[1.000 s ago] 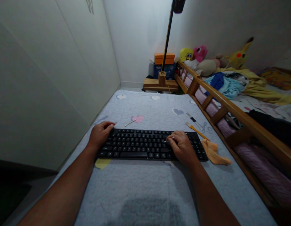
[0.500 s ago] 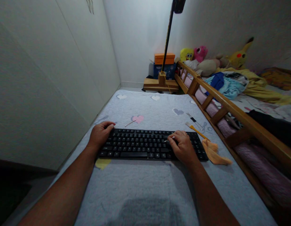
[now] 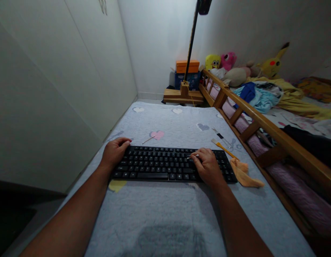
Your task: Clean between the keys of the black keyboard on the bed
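A black keyboard (image 3: 151, 164) lies flat on the quilted cover. My left hand (image 3: 114, 152) grips its far left corner, thumb and fingers closed round the edge. Over the right part of the keys, my right hand (image 3: 206, 165) pinches a cotton swab (image 3: 189, 157) between thumb and fingers. The swab's white tip points left, close to the upper keys; whether it touches them I cannot tell. Behind the keyboard a second cotton swab (image 3: 148, 139) rests across a pink heart print.
Right of the keyboard lie a yellow-handled brush (image 3: 224, 148), an orange cloth (image 3: 242, 173) and metal tweezers (image 3: 221, 137) with a black band. A wooden rail (image 3: 251, 110) borders the right side. Beyond the bed stands a pole on a wooden base (image 3: 181, 94).
My right hand has shifted the cotton swab's tip very slightly upward over the keys. My left hand and the keyboard stay where they were.
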`<state>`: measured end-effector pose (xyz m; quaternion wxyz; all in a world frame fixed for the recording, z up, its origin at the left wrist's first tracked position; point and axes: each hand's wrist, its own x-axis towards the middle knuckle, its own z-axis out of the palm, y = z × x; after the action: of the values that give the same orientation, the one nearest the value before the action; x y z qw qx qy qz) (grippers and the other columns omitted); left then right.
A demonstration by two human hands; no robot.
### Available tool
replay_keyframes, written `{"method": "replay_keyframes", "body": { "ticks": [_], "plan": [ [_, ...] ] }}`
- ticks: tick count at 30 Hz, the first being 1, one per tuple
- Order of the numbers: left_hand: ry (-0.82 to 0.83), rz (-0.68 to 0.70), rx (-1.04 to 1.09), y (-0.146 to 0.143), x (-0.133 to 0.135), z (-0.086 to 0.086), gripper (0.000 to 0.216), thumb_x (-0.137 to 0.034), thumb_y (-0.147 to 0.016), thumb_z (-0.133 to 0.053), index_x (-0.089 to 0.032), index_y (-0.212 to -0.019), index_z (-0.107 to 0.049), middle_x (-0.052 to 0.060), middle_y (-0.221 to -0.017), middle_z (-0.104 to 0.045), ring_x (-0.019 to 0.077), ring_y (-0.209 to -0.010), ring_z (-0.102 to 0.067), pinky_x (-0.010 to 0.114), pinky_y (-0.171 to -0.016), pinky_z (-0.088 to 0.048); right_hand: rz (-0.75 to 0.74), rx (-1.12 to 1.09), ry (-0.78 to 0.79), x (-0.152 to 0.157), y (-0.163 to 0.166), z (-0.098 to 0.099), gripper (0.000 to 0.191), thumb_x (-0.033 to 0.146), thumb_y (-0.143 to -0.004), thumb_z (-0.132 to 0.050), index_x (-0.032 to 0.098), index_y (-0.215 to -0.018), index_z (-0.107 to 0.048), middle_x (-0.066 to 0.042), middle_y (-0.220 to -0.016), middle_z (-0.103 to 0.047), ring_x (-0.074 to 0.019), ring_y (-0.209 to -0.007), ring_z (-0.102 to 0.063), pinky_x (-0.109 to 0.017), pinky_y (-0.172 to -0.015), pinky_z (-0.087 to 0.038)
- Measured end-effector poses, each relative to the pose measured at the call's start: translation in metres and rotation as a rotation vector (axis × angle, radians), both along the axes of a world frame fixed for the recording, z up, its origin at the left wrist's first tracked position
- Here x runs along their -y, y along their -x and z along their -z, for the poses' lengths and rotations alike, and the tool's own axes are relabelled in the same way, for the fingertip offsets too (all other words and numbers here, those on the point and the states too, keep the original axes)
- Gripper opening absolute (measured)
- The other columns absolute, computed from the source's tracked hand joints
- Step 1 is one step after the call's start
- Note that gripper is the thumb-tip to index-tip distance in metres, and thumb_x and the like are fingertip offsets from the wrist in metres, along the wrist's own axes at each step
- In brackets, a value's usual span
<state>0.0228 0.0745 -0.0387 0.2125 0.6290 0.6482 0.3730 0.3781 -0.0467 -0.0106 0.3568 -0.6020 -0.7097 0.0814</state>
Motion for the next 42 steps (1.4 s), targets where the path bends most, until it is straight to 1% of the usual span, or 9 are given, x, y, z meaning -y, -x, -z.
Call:
{"method": "replay_keyframes", "body": {
  "ticks": [6,21,29,42],
  "plan": [
    [-0.011,0.005,-0.01,-0.002,0.001,-0.003,0.034,-0.046,-0.072,-0.057,-0.022,-0.085,-0.077,0.005,-0.093,-0.078,0.0289,-0.092,-0.07,0.038,-0.09,-0.053,-0.001,-0.002,-0.006,0.0,0.0,-0.001,0.02,0.021,-0.095,-0.054,0.023,-0.083,-0.07,-0.006,-0.086,-0.066,-0.0234,-0.091,-0.055,-0.04,-0.086,-0.04],
    [-0.023,0.011,-0.018,0.0,0.0,0.0,0.036,-0.046,-0.074,-0.057,-0.021,-0.088,-0.078,0.005,-0.092,-0.078,0.0275,-0.089,-0.071,0.036,-0.088,-0.055,-0.028,0.001,-0.008,-0.003,0.006,0.0,0.02,0.021,-0.095,-0.055,0.021,-0.085,-0.072,-0.006,-0.087,-0.068,-0.0234,-0.091,-0.055,-0.04,-0.085,-0.04],
    [-0.012,0.004,-0.01,-0.003,0.001,-0.003,0.036,-0.046,-0.072,-0.057,-0.02,-0.087,-0.078,0.005,-0.092,-0.078,0.0278,-0.09,-0.071,0.036,-0.087,-0.055,-0.053,0.01,-0.006,-0.004,0.011,0.001,0.02,0.022,-0.096,-0.055,0.022,-0.085,-0.072,-0.006,-0.087,-0.068,-0.0226,-0.092,-0.055,-0.04,-0.088,-0.04],
    [-0.016,0.004,-0.004,-0.002,0.002,-0.003,0.036,-0.046,-0.073,-0.057,-0.02,-0.087,-0.078,0.005,-0.09,-0.078,0.0277,-0.09,-0.071,0.037,-0.086,-0.055,0.007,0.008,-0.016,-0.002,0.003,-0.001,0.021,0.021,-0.095,-0.055,0.022,-0.082,-0.071,-0.006,-0.085,-0.068,-0.0234,-0.091,-0.054,-0.039,-0.085,-0.039]
  ]
}}
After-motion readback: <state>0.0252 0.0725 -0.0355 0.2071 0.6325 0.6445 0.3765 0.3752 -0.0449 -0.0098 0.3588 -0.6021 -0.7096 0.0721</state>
